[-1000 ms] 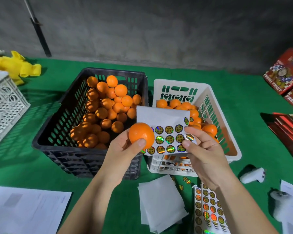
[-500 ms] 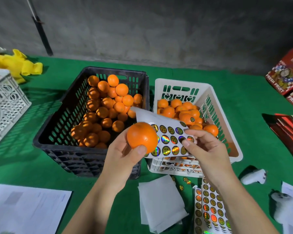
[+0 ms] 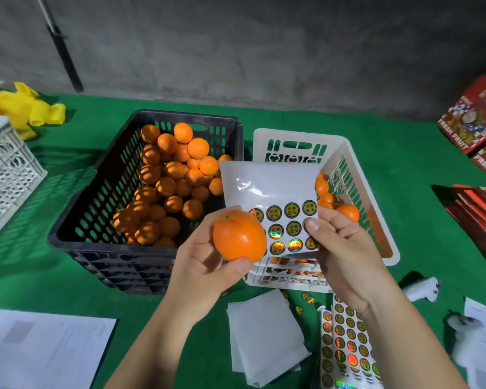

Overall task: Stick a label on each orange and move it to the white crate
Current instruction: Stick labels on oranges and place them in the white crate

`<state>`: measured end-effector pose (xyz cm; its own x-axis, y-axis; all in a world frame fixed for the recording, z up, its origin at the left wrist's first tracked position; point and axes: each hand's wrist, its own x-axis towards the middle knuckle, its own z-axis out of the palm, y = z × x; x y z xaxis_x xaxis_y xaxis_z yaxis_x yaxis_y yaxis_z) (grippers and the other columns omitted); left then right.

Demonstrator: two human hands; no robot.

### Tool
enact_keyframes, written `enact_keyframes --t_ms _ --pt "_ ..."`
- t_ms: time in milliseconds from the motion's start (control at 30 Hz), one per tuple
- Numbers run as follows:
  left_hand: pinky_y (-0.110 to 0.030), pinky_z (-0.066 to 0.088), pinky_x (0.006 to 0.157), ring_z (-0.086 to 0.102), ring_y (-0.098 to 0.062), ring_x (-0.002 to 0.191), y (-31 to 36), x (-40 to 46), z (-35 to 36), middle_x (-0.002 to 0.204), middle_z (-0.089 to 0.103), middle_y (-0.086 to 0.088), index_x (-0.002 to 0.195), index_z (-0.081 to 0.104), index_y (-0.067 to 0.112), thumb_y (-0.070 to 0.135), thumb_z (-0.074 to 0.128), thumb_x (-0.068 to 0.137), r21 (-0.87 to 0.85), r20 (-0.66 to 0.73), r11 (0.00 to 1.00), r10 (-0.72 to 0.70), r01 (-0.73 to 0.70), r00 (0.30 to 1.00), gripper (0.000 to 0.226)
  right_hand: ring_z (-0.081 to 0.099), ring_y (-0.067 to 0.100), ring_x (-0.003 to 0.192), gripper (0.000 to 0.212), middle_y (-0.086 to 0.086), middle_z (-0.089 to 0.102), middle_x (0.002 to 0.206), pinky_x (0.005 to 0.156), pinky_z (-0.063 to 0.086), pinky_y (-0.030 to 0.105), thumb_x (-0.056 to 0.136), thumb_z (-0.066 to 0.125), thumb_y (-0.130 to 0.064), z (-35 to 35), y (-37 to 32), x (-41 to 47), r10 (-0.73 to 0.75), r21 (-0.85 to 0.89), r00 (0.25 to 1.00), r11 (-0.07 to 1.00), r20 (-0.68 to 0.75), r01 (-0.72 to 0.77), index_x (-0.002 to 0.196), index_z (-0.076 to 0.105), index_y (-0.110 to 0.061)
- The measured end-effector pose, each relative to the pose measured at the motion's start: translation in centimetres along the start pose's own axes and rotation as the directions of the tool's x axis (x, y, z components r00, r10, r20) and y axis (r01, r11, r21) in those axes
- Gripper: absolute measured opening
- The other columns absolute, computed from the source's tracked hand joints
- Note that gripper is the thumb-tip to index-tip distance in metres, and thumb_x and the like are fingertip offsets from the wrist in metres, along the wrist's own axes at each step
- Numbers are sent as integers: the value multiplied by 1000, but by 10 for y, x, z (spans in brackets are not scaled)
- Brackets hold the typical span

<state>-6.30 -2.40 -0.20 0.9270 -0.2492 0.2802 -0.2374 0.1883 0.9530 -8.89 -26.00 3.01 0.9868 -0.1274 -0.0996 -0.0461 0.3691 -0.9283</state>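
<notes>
The left hand (image 3: 205,268) curls its fingers round a smooth, round orange (image 3: 239,236), thumb under it, while the right hand (image 3: 340,248) pinches the glossy white sheet (image 3: 270,189) of round holographic labels (image 3: 292,210) at its right edge, just beside the orange. Beyond the fingertips stand a black slotted plastic crate (image 3: 96,217) of oranges and, right of it, the white crate (image 3: 376,220), partly filled. Both rest on green felt-like cloth (image 3: 404,164) before a rough grey wall (image 3: 264,51).
</notes>
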Motion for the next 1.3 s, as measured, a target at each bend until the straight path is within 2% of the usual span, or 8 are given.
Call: enact_keyframes --t_ms 267,433,567,667,767,933,1067,1300 --pt "-22 58 85 72 -20 113 -7 0 -2 126 73 2 135 65 46 35 82 75 -31 -34 998 -52 51 998 63 66 36 126 47 25 65 138 105 55 46 95 54 -4 -16 -5 -4 81 243 996 966 22 -84 141 57 5" --pt "-26 59 87 72 -23 113 -11 0 -6 126 74 -2 134 68 39 52 91 71 -101 -72 990 -106 98 992 68 73 35 106 38 24 74 117 95 61 51 92 63 -6 -6 -2 -5 -31 69 995 997 -98 38 129 65 -3" --pt "-23 58 87 73 -20 114 -11 0 -5 126 74 1 133 68 43 44 90 71 -104 -73 990 -101 94 992 66 74 31 103 20 20 77 113 91 61 46 96 61 -12 4 0 -7 -123 10 978 992 -168 126 108 76 -7" --pt "-25 59 87 72 -25 115 -9 -1 -3 128 74 -3 135 67 41 54 91 69 -107 -55 989 -106 100 993 71 74 33 108 29 20 77 114 96 60 43 82 73 -19 10 -2 -12 -148 -9 982 989 -118 148 107 79 -7" --pt "-25 59 86 72 -23 115 -10 -1 -4 129 73 -1 134 67 44 37 87 71 -86 -58 993 -90 85 994 66 74 24 104 35 14 79 109 98 59 34 69 82 -23 9 -6 -12 -164 -72 984 985 -77 158 103 84 -14" --pt "-19 58 83 73 -15 112 -13 0 -10 127 74 7 129 69 48 26 80 71 -73 -100 995 -73 66 992 62 75 25 102 31 16 79 106 94 61 33 74 78 -15 -2 -13 -15 -122 -71 993 990 -7 121 104 84 -13" --pt "-22 59 85 73 -17 113 -13 2 -15 127 74 6 129 70 47 24 79 72 -106 -115 992 -85 73 990 62 73 29 109 55 16 78 111 100 59 38 63 96 -48 -4 -18 -18 -144 -270 989 952 34 147 111 83 -23" --pt "-23 58 87 73 -16 115 -6 2 -11 129 74 5 130 70 46 25 81 73 -123 -83 990 -77 66 994 62 74 0 89 30 -9 81 95 77 55 11 85 71 -27 11 -19 -22 -222 -473 968 845 114 250 103 81 -49"
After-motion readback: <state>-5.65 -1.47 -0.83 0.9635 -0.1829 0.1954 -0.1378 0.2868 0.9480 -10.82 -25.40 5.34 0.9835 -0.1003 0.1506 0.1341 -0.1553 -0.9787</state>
